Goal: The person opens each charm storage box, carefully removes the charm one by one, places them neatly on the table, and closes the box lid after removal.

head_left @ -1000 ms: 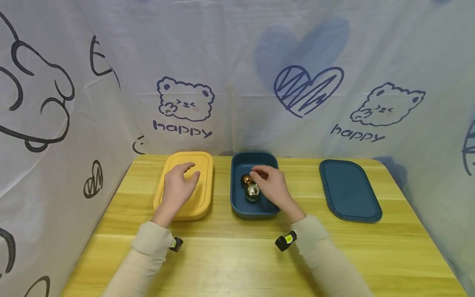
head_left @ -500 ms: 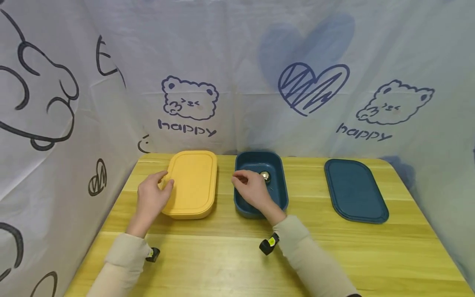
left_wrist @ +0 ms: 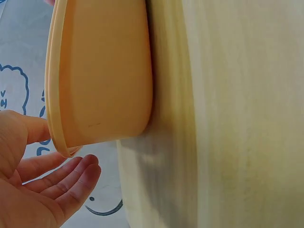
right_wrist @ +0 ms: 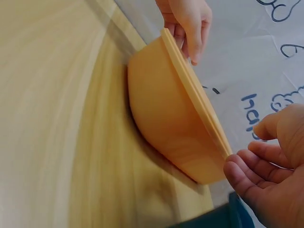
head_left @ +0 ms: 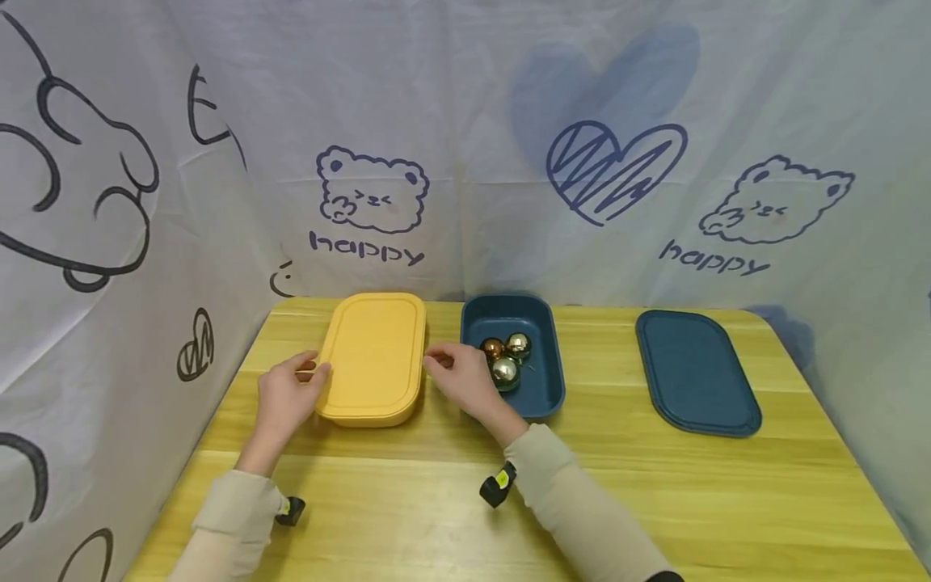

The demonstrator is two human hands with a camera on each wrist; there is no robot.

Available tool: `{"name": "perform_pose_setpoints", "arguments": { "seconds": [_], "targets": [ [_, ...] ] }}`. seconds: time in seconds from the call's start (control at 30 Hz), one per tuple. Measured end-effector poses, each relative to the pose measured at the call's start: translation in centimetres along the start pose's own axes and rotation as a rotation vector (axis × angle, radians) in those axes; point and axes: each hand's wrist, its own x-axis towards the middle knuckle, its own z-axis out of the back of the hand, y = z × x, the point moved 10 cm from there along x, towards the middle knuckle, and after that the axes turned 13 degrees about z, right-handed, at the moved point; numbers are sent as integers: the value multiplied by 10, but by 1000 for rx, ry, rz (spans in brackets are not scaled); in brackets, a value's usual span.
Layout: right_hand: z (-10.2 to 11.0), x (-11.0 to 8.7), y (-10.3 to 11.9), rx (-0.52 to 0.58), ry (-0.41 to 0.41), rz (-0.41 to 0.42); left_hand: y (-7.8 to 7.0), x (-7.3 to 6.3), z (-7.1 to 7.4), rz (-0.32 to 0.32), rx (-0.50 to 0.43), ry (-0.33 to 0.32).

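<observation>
The yellow box (head_left: 374,356) stands closed on the table (head_left: 407,501) beside the blue box (head_left: 540,392), with the left hand (head_left: 286,396) and right hand (head_left: 465,380) apart at its opposite sides, fingers loosely curved, presumably for even access to both edges; contact cannot be confirmed.

So the back wall is basically a pale, creased sheet (head_left: 480,89) doodled with two squinty bears, the left bear (head_left: 372,194) and the right bear (head_left: 774,206), each with "happy" written underneath, plus a scribbly outlined heart (head_left: 618,174) overlapping a big soft blue heart (head_left: 604,81). More sheeting closes in both sides, with chunky dark line drawings on the left sheet (head_left: 131,420) and a greyish tint to the right sheet (head_left: 873,323). The surface (head_left: 393,517) is yellowish wood grain, streaks running side to side, with a soft glare (head_left: 444,537) near the front.
</observation>
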Motion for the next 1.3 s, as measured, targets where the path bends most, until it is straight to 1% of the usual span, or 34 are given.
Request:
{"name": "perform_pose_setpoints", "arguments": {
  "seconds": [0.17,0.33,0.63,0.73,0.97,1.1,1.3],
  "targets": [
    [-12,1,0,8,2,-16,4,-1,-3,15,-5,28],
    [-19,2,2,4,-6,-22,7,-1,-4,32,-16,25],
    [-22,2,2,-98,-11,-32,10,-2,-7,47,-36,11],
    [-24,2,3,-118,-5,-45,13,-2,-7,74,-54,17],
    [-27,-3,0,-149,-11,-124,21,0,-10,136,-94,45],
    [-31,-5,-3,-135,-22,-136,25,-1,-10,166,-115,63],
    [-36,-10,-6,-48,-53,-156,27,1,-9,175,-118,70]
  ]
}}
